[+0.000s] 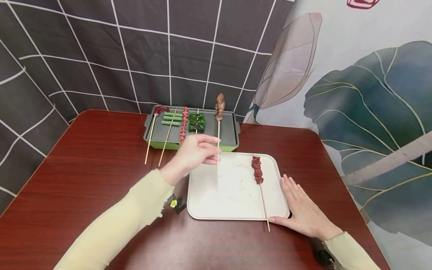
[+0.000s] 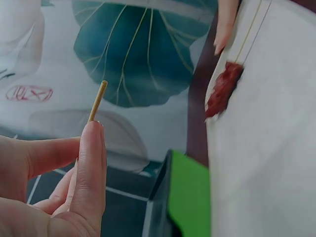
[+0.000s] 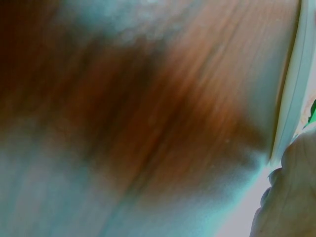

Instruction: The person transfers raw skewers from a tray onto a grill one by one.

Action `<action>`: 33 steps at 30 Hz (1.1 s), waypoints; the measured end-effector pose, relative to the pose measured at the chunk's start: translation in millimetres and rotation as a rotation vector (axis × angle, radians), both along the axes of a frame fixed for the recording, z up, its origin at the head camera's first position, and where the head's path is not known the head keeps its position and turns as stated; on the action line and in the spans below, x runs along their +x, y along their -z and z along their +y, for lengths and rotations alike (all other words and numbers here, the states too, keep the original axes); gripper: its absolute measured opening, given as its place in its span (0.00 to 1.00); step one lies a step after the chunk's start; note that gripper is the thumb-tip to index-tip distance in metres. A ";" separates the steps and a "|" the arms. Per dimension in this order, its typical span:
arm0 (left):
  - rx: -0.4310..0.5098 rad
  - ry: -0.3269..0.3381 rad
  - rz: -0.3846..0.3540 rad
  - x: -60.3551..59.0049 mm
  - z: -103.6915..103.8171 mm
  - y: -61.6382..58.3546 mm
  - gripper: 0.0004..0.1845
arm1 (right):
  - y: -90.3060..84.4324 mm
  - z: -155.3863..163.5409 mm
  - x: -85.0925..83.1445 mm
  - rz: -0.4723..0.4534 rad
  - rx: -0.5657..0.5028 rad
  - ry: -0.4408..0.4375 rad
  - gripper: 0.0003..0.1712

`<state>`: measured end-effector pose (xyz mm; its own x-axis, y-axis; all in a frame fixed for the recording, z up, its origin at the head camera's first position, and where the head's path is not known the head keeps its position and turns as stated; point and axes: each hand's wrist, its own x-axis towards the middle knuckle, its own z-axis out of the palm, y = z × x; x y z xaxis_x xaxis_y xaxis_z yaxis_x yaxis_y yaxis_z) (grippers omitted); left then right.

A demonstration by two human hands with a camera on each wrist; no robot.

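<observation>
Grill pan (image 1: 229, 131) behind tray (image 1: 209, 202) — skewers on both

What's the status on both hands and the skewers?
Left hand pinches brown meat skewer over grill pan. Right hand flat beside white tray. Red skewer on tray. Nothing blocking.

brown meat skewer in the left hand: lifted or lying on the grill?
Lifted. The left hand pinches the stick of the brown meat skewer, which stands nearly upright, meat end above the grill tray.

White tray (image 1: 236, 210); green-sided grill (image 1: 233, 148); reddish-brown table (image 1: 84, 168).
</observation>
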<state>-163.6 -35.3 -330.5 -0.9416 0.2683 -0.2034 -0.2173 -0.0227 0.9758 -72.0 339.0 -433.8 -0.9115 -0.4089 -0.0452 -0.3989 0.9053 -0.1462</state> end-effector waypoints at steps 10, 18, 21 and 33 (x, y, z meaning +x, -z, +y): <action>0.001 -0.030 -0.038 -33.2 -2.5 -9.2 0.19 | -0.3 -0.2 1.4 0.000 -0.012 0.004 0.71; -0.084 -0.015 -0.107 -42.9 0.3 -2.9 0.21 | -0.9 0.0 0.8 -0.001 -0.018 0.001 0.70; -0.112 -0.022 -0.144 -42.9 1.2 4.4 0.21 | -1.1 -0.2 0.7 0.003 -0.014 -0.001 0.70; -0.172 -0.021 -0.204 -42.1 0.2 14.2 0.18 | -0.7 -0.5 0.5 -0.007 -0.013 0.009 0.71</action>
